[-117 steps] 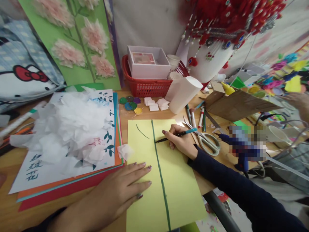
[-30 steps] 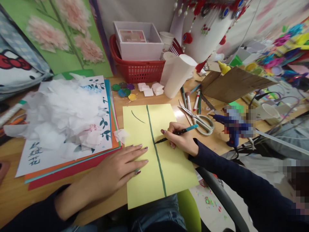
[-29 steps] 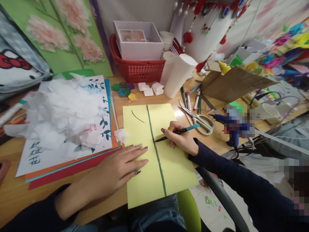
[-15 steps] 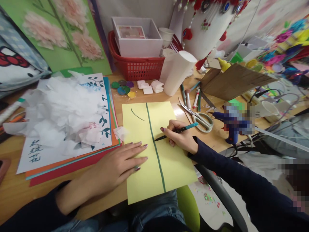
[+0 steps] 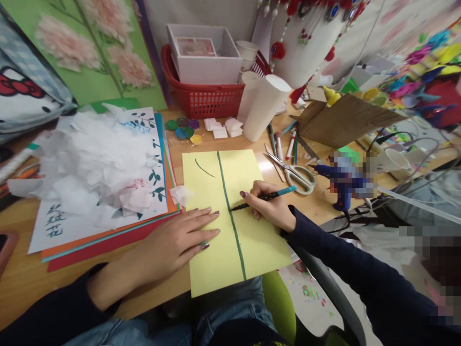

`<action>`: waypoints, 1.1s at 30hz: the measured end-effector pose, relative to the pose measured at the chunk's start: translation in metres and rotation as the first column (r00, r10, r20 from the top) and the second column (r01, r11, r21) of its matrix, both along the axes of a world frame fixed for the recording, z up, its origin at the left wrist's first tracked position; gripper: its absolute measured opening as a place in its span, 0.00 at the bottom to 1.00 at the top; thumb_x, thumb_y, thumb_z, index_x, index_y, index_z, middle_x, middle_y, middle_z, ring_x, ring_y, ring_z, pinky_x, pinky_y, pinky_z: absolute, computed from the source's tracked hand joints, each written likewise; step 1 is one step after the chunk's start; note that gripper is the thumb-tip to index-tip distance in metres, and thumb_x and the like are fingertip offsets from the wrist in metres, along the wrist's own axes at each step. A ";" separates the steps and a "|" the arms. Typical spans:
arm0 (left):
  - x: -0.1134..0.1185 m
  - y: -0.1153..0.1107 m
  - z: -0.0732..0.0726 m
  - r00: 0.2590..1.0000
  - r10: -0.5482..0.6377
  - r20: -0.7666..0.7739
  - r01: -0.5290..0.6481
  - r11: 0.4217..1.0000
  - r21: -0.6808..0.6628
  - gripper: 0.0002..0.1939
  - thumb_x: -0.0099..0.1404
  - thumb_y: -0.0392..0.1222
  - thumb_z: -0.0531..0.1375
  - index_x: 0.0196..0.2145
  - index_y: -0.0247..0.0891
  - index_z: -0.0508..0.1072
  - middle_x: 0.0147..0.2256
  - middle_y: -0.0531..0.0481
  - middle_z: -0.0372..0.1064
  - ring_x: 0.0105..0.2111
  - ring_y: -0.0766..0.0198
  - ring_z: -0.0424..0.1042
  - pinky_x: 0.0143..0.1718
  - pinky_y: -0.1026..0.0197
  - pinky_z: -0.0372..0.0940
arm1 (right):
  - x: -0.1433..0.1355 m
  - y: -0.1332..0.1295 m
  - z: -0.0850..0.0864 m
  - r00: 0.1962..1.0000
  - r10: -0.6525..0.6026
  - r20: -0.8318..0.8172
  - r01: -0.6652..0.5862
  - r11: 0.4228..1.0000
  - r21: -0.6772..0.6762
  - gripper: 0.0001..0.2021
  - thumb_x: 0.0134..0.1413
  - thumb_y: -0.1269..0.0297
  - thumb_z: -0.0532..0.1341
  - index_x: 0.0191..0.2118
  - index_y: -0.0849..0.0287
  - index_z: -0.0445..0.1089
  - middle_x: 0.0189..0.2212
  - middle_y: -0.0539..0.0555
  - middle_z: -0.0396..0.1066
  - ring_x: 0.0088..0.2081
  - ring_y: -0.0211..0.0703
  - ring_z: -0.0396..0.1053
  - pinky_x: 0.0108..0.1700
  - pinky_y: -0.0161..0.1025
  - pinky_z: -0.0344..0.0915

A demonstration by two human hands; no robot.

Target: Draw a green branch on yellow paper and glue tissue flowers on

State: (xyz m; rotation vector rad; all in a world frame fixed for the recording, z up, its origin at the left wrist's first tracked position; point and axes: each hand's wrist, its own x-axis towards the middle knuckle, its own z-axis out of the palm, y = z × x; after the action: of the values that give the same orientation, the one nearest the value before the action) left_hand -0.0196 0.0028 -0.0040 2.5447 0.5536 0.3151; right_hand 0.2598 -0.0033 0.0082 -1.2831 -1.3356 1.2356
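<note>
A sheet of yellow paper [image 5: 212, 259] lies in front of me, its lower edge reaching past the table edge over my lap. Down its middle runs a long green line, and a short curved dark stroke sits at the upper left. My left hand [image 5: 183, 240] rests flat on the paper's left side, fingers stretched out. In my right hand [image 5: 268, 199] is a black marker pen [image 5: 277, 193] with a blue end, its tip at the green line. A small piece of white tissue paper [image 5: 181, 195] lies at the sheet's left edge.
Left lies a heap of white tissue [image 5: 97, 158] on stacked coloured sheets [image 5: 108, 242]. Behind are a red basket [image 5: 216, 101], a white paper roll [image 5: 268, 108] and small paint pots [image 5: 183, 129]. Scissors [image 5: 302, 180] and a blue glue gun [image 5: 342, 185] lie to the right.
Both hands and the pen tip stay in nearly the same place on the paper. The view has shifted slightly; no new mark shows.
</note>
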 end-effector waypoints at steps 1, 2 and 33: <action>0.000 0.000 0.000 1.000 -0.002 0.005 0.002 1.000 0.002 0.17 0.78 0.40 0.50 0.60 0.46 0.70 0.67 0.51 0.57 0.66 0.56 0.57 0.65 0.47 0.59 | 0.000 0.000 0.000 1.000 0.004 0.000 -0.004 1.000 0.001 0.20 0.56 0.58 0.66 0.21 0.57 0.58 0.11 0.44 0.63 0.11 0.30 0.58 0.14 0.28 0.55; 0.000 0.000 -0.001 1.000 -0.004 0.008 0.004 1.000 0.005 0.17 0.78 0.40 0.50 0.60 0.46 0.70 0.67 0.52 0.57 0.66 0.57 0.57 0.65 0.47 0.59 | 0.000 -0.001 -0.001 1.000 0.009 0.001 -0.009 1.000 0.000 0.20 0.56 0.58 0.66 0.21 0.57 0.58 0.11 0.44 0.63 0.11 0.30 0.58 0.14 0.28 0.54; 0.001 0.002 0.002 1.000 -0.014 0.025 0.013 1.000 0.018 0.17 0.78 0.41 0.50 0.59 0.44 0.72 0.66 0.50 0.59 0.66 0.55 0.58 0.64 0.46 0.61 | 0.002 -0.024 -0.003 0.999 -0.002 0.036 0.002 1.000 0.001 0.19 0.59 0.58 0.65 0.22 0.56 0.58 0.12 0.43 0.63 0.12 0.31 0.59 0.15 0.29 0.55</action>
State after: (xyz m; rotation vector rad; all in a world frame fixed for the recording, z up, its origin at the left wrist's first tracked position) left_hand -0.0190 0.0047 -0.0023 2.5570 0.5264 0.3481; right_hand 0.2616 -0.0272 0.0049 -1.3107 -1.3603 1.2157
